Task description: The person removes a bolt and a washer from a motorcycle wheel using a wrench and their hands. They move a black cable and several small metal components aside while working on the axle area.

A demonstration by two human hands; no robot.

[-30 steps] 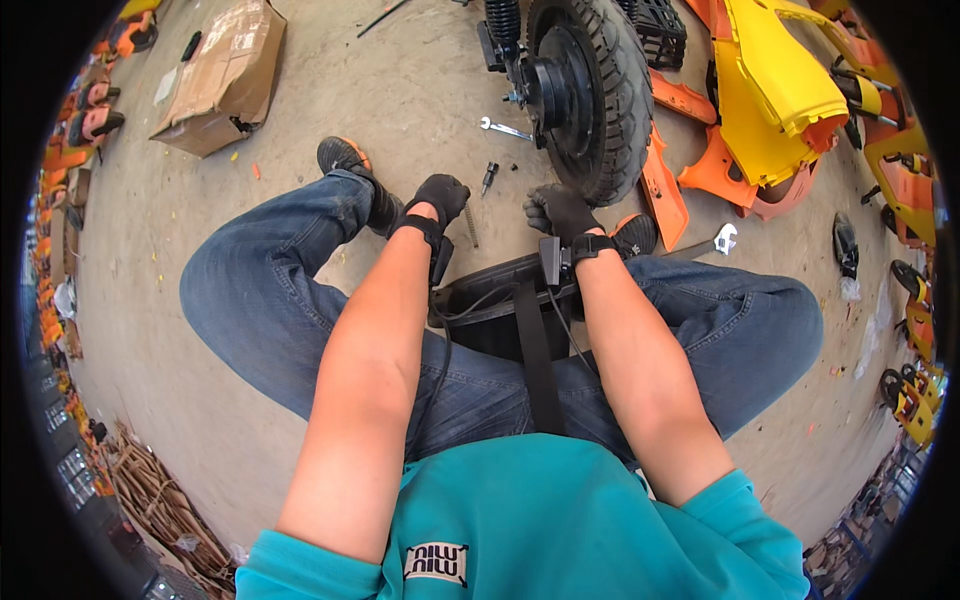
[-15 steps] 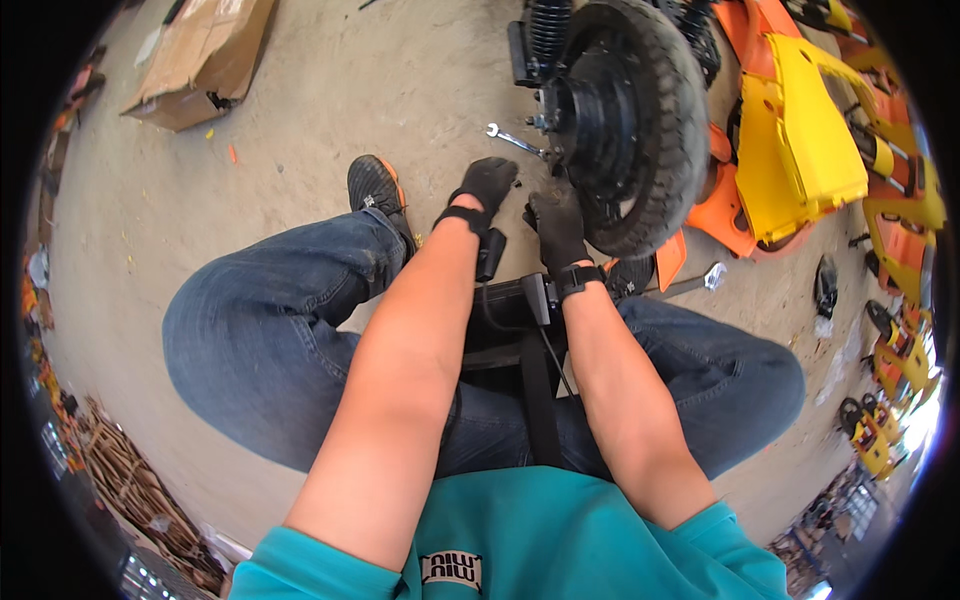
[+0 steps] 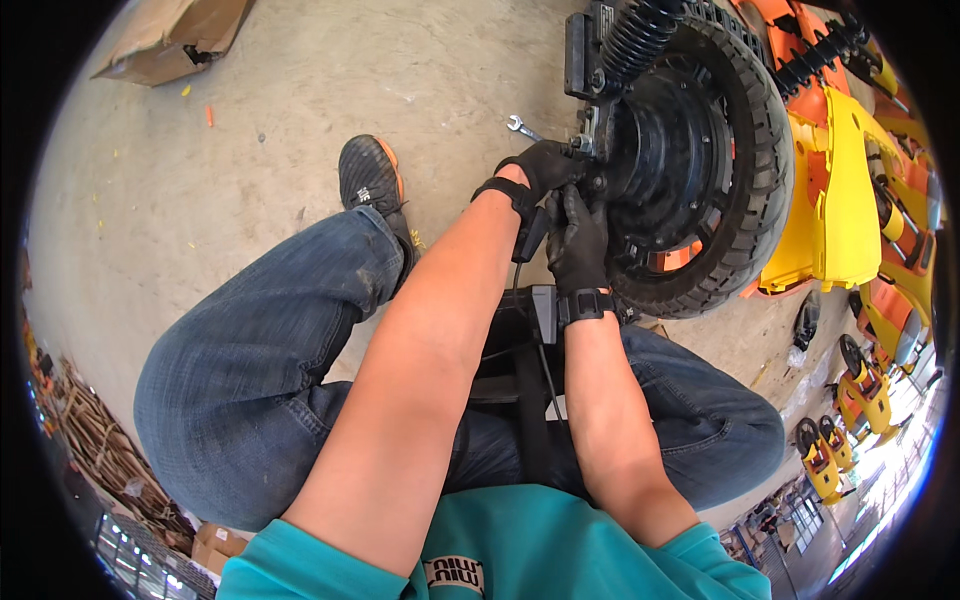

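Observation:
A black wheel with a knobby tyre stands upper right, beside a bracket and coiled black shock absorber. My left hand, in a black glove, is closed at the bracket's hub end; what its fingers hold is hidden. My right hand, also gloved, is just below it, fingers curled up against the hub area around a small part I cannot make out. A silver open-ended wrench lies on the floor left of the bracket.
A cardboard box is at upper left. My legs are bent around my hands. Yellow body panels, orange panels and several small yellow vehicles stand on the right. A pile of brown scraps is at lower left.
Both hands have moved forward and up from near my knees to the wheel hub. The view has shifted, with the wheel now larger and farther right in the picture.

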